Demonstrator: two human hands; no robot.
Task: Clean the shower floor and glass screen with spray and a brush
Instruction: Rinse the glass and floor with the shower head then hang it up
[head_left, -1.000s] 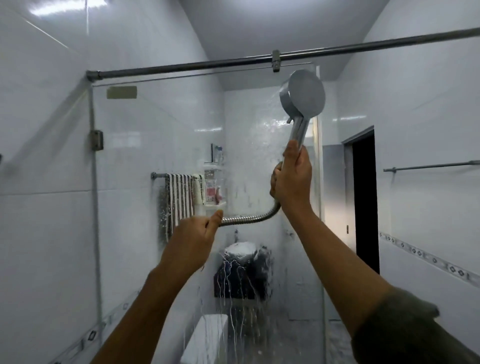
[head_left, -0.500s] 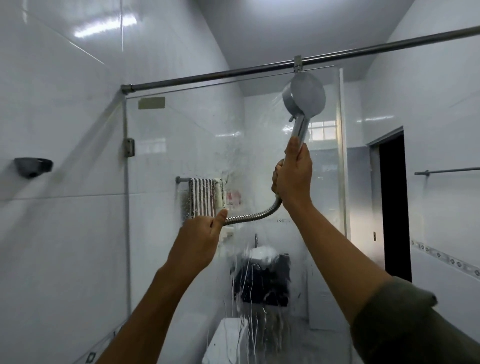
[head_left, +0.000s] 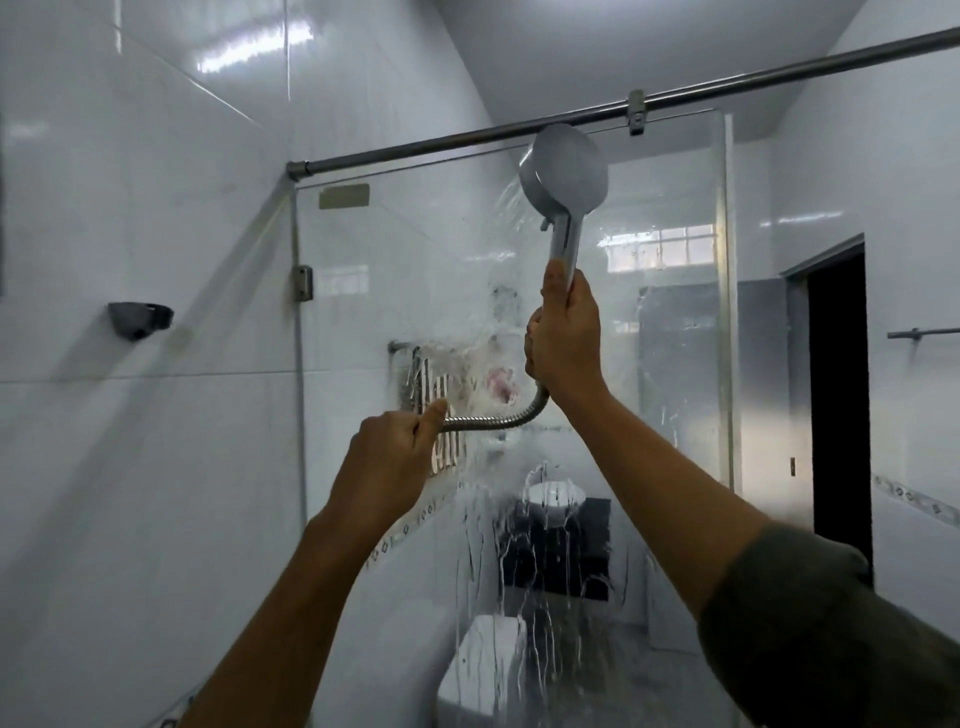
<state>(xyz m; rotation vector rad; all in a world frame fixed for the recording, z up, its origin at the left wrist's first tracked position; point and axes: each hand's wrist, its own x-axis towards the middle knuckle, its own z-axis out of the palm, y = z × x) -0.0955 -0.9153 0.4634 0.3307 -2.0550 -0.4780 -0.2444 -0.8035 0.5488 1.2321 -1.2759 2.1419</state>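
The glass screen (head_left: 395, 270) stands straight ahead of both hands, wet and streaked lower down. The shower head (head_left: 566, 171) is raised close under the top rail (head_left: 415, 150), handle upright, face towards the glass. The right hand (head_left: 566, 343) clasps that handle. The left hand (head_left: 395, 452), lower and apart, grips the metal hose (head_left: 498, 422). Shower floor, brush and spray bottle are out of view.

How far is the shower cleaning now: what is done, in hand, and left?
Done: unclear; no brush or spray bottle shows. In hand: the right hand aims the shower head at the top of the glass screen, the left hand grips the hose, and water streaks down. Left: the rest of the pane; the floor is unseen.
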